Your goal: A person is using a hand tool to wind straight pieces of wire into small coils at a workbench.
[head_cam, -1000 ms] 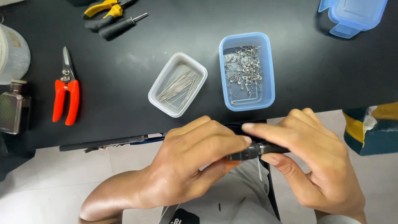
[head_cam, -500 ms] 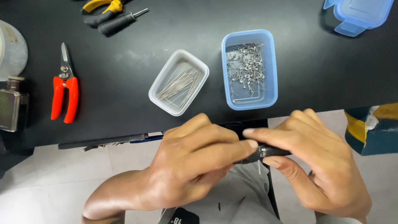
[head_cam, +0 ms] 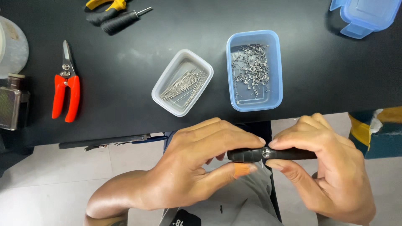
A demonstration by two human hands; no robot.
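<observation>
Black rod-shaped tool, lying level left to right, both hands pinching it, left hand, right hand

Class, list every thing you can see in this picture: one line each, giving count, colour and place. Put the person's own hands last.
blue tub: 1, blue, table centre-right, holds small wire coils
clear tub: 1, clear, table centre, holds straight wire pieces
cutters: 1, red handles, table left
pliers: 1, yellow handles, top edge, partly cut off
screwdriver: 1, black handle, top, beside the pliers
blue lid: 1, blue, top right corner
dark box: 1, dark, far left edge
table: 1, black
black tool: 1, black, held below the table edge
left hand: holds the tool's left end
right hand: holds the tool's right end
</observation>
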